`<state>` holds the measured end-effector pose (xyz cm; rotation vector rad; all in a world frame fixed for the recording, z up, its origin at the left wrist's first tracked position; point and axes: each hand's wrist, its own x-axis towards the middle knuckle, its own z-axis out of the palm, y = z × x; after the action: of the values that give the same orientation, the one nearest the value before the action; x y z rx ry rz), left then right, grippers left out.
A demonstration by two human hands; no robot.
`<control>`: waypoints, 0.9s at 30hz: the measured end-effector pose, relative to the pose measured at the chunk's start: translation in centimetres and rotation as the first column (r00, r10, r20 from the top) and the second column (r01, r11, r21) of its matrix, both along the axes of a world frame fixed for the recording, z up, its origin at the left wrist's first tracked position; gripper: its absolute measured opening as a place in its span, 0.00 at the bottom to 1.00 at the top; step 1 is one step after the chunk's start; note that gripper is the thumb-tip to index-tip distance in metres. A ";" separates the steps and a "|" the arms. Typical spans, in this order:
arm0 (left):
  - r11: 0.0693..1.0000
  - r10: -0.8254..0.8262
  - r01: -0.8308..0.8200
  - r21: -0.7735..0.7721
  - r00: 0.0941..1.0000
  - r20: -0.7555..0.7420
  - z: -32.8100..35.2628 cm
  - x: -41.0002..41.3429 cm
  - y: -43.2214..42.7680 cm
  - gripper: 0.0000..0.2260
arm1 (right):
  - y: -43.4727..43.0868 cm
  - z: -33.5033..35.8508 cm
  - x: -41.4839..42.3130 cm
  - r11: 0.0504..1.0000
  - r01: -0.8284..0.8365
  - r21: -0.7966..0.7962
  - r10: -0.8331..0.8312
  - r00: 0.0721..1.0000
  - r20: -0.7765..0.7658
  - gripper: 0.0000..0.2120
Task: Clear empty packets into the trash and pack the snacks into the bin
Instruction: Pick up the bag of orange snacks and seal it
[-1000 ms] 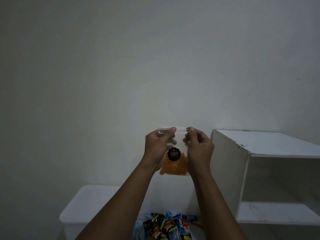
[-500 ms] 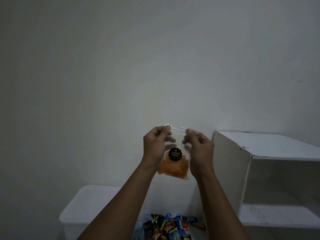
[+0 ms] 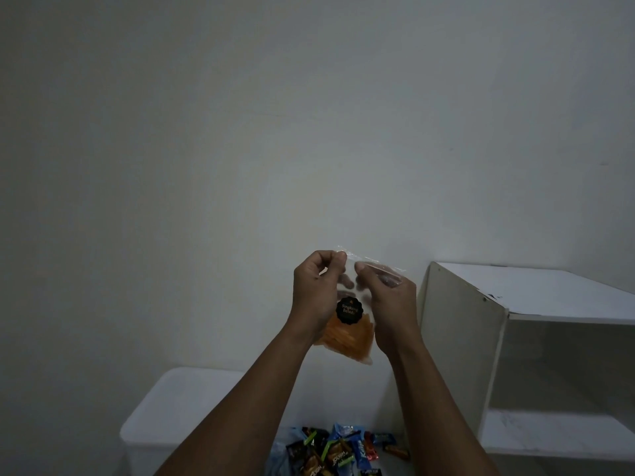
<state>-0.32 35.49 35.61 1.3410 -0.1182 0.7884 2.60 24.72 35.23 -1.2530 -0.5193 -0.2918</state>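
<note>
A clear, glossy plastic bag [image 3: 357, 304] of orange chips; shiny foil-look snack wrappers [image 3: 338, 453]; matt white painted shelf [image 3: 460, 324].

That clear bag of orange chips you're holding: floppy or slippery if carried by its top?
Probably floppy: the clear bag hangs tilted from pinches by the left hand and right hand. Likely light but bottom-heavy: the orange chips fill only its lower part. Glossy film might slip.

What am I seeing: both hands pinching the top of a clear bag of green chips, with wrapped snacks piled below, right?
Nearly: the chips are orange, not green. In the head view the left hand and right hand pinch the top of the clear bag, and wrapped snacks lie piled below.
</note>
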 end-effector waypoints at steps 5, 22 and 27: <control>0.997 -0.057 0.059 0.047 0.998 -0.037 -0.1 -0.2 0.5 0.08 | 0.5 -0.2 0.1 1.000 0.009 0.008 -0.009 1.000 0.023 0.06; 1.000 -0.022 0.023 0.013 0.998 -0.057 -0.6 0.1 1.5 0.08 | 1.8 -0.4 0.1 0.997 0.073 -0.022 -0.073 0.997 -0.010 0.09; 0.995 -0.081 0.078 -0.059 0.995 -0.053 -0.5 -0.1 1.2 0.08 | 1.7 -0.2 -0.1 0.993 0.120 0.014 -0.119 0.992 -0.034 0.06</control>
<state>-0.40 36.70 35.13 1.2955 -0.1046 0.6826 2.52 26.43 35.06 -1.2737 -0.4136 -0.3750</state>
